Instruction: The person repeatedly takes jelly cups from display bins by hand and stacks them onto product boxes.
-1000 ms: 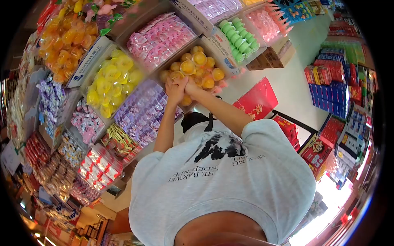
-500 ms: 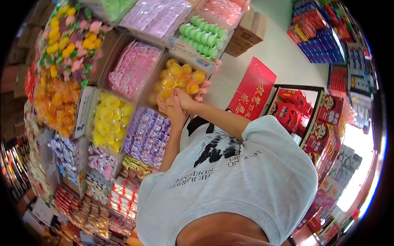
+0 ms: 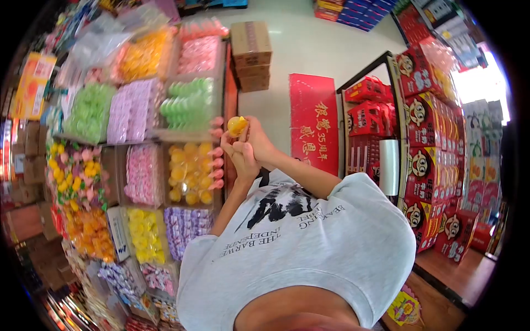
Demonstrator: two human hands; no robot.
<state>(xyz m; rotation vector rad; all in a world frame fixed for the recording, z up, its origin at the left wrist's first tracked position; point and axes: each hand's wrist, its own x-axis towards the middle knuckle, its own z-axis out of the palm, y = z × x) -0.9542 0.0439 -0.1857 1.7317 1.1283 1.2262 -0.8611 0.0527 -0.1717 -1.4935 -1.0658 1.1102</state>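
Raised in front of my chest is a small, shiny yellow-orange ball, perhaps wrapped; its exact kind is unclear. My right hand is closed at its right side. From below and left, my left hand meets it, with fingers bent and pressed against the other hand. The fingers overlap, so part of the ball is hidden. Left of the hands, similar yellow-orange balls fill a bin. Pink round pieces line that bin's edge.
Bins hold green wrapped pieces, pink packets, yellow packets and purple packets. Ahead are cardboard boxes and a red panel. At right, a rack carries red cartons beside a plastic roll.
Both hands have come away from the bin of balls to in front of my chest, where one ball now shows between them. The view has turned toward the right.
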